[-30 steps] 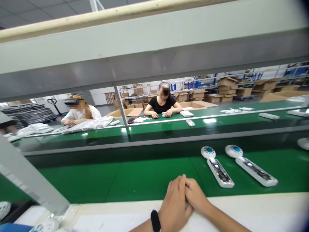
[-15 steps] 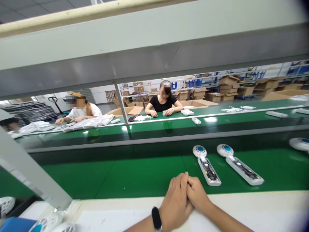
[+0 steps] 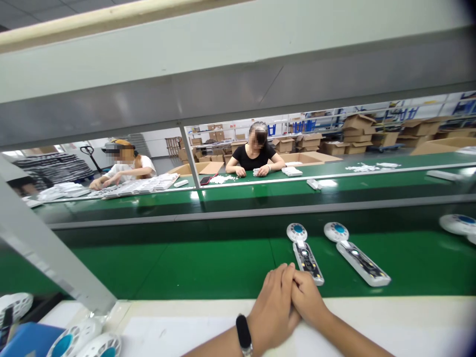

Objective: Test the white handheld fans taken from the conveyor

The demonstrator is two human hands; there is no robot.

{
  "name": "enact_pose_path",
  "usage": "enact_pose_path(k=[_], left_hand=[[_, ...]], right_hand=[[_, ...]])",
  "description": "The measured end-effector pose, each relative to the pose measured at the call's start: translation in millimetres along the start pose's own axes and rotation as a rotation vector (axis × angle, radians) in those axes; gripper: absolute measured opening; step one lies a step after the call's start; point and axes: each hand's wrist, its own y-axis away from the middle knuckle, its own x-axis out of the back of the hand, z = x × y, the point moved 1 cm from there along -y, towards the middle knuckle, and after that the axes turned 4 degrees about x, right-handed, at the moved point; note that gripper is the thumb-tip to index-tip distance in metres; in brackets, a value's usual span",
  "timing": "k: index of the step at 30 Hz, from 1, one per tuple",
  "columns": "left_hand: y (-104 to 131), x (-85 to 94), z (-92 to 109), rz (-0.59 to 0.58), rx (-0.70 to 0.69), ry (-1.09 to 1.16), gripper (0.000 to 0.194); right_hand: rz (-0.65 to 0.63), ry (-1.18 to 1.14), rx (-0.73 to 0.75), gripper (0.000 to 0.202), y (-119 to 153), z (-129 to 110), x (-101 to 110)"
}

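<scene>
My left hand [image 3: 273,305], with a black band on its wrist, lies clasped over my right hand [image 3: 310,297] at the near edge of the green belt [image 3: 223,272]. The fingers of both are pressed together, and no object shows between them. Just beyond my right hand is a white device [image 3: 308,260] with an open casing and a round blue-centred head. A second such device [image 3: 362,263] lies to its right. Another round-headed piece [image 3: 459,224] is at the far right.
A metal post [image 3: 55,248] slants at the left, near a blue box [image 3: 35,339] and round white parts [image 3: 74,337]. A wide beam [image 3: 223,59] crosses above. Across the far belt sit two people [image 3: 255,156], beside white pieces and cartons.
The two devices have shifted left along the belt, the nearer one now partly behind my right hand. My hands remain clasped. The far-left person's hands have moved.
</scene>
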Motion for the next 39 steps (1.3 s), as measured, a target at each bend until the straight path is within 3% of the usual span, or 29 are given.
enact_pose_path(k=[11, 22, 30, 32, 35, 39], left_hand=[[1.4, -4.6, -3.4, 0.083, -0.067, 0.070, 0.076], [2.6, -6.9, -7.4, 0.125, -0.064, 0.037, 0.081], [-0.5, 5.1, -5.8, 0.232, -0.038, 0.066, 0.086], [-1.9, 8.3, -8.8, 0.302, 0.040, 0.121, 0.079], [-6.8, 10.5, -20.7, 0.412, 0.289, 0.254, 0.066], [-15.8, 8.1, -44.8, 0.442, 0.622, 0.515, 0.057]], right_hand=[[0.007, 0.051, 0.105, 0.027, 1.4, -1.1, 2.2], [0.014, 0.032, 0.112, 0.025, 1.9, -1.4, -1.8], [0.023, 0.110, 0.102, 0.021, -0.9, 0.6, 7.8], [0.036, 0.151, 0.098, 0.022, -2.1, 1.5, 10.4], [0.041, 0.197, 0.148, 0.023, -2.4, 2.2, 11.1], [0.009, 0.232, 0.238, 0.026, -0.2, 0.3, 7.5]])
